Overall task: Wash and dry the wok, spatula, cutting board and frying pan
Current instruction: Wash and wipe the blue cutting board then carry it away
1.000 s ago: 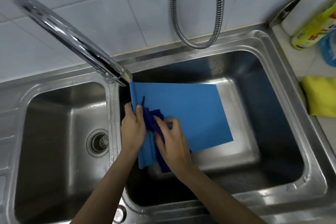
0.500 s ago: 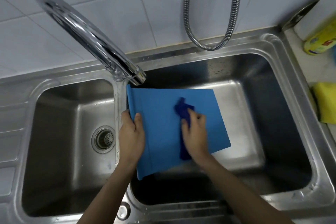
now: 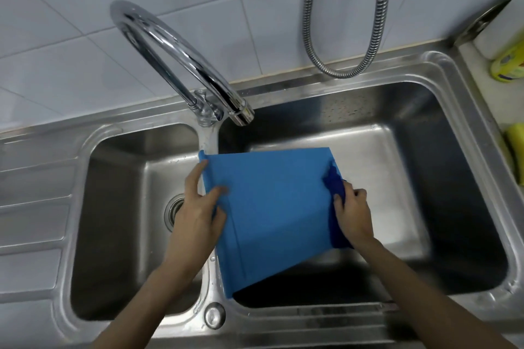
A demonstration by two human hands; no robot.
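Observation:
A thin blue cutting board is held tilted over the right basin of a steel double sink. My left hand grips the board's left edge, thumb on top. At the board's right edge my right hand holds a dark blue cloth against it. The cloth hangs down along that edge. No wok, spatula or frying pan is in view.
A chrome tap arches over the divider, its spout just above the board's far left corner. The left basin has a drain. A metal hose hangs on the tiled wall. Yellow items sit on the right counter.
My right hand has wiped the cloth from the board's left side across to its right edge. The board's right side has swung nearer. My left hand has kept its hold.

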